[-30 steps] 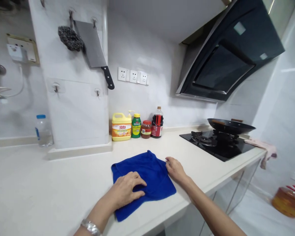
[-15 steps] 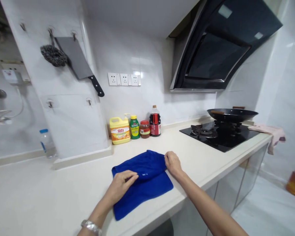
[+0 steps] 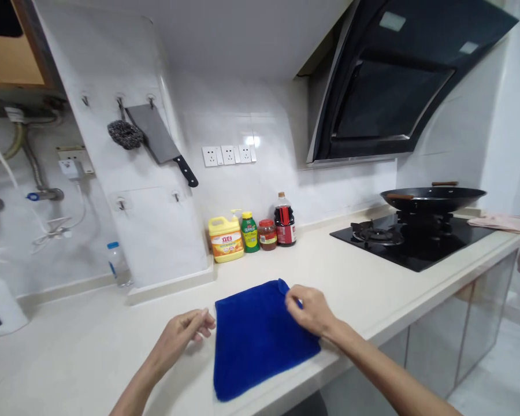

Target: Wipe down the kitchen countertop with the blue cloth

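Note:
A blue cloth (image 3: 260, 341) lies folded and mostly flat on the counter before me, its far right corner slightly turned up. Beside its left edge is my left hand (image 3: 184, 332), apart from the cloth, with loosely bent fingers and nothing in them. My right hand (image 3: 311, 309) is at the cloth's right edge near that far corner, its fingers curled closed on the edge. The fingertips are partly hidden, though a bit of blue shows between them.
By the wall stand a yellow detergent jug (image 3: 226, 240), a green bottle (image 3: 250, 233), a red-lidded jar (image 3: 267, 235) and a dark sauce bottle (image 3: 285, 221). A wok (image 3: 433, 200) sits on the gas stove (image 3: 411, 251). A cleaver (image 3: 153, 133) hangs left; a white spray bottle (image 3: 0, 300) stands far left.
The cloth's raised far layer has come down flat. My left hand has let go and moved left off the cloth. The right hand stays at the right edge. The view has shifted left.

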A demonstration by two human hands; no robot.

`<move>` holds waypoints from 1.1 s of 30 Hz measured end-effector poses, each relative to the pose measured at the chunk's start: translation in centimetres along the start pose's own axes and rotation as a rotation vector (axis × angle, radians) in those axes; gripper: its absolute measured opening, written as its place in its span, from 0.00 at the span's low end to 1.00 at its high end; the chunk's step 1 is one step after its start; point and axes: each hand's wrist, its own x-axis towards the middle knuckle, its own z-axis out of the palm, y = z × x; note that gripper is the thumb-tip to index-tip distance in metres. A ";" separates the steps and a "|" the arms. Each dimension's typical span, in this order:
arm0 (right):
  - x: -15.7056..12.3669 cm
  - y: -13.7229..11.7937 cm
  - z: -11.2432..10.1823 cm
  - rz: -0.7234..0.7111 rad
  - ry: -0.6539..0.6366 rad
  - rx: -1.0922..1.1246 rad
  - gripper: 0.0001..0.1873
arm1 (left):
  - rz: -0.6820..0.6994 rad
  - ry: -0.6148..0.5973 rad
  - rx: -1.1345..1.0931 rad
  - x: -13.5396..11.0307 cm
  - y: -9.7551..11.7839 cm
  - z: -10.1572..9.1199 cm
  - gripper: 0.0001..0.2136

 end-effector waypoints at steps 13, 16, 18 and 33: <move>3.8 4.2 4.6 0.022 -0.525 -0.225 0.43 | 0.034 0.229 0.491 2.9 -6.5 1.4 0.24; 3.6 7.6 2.4 0.188 -0.508 -0.373 0.46 | -0.088 0.282 0.653 2.9 -6.1 1.7 0.21; 2.8 7.6 1.4 0.194 -0.561 -0.432 0.47 | -0.157 0.284 0.697 3.3 -6.2 2.0 0.19; 8.7 -3.6 12.0 -0.340 -0.824 -0.086 0.50 | -0.324 0.198 0.665 5.2 -7.8 1.3 0.22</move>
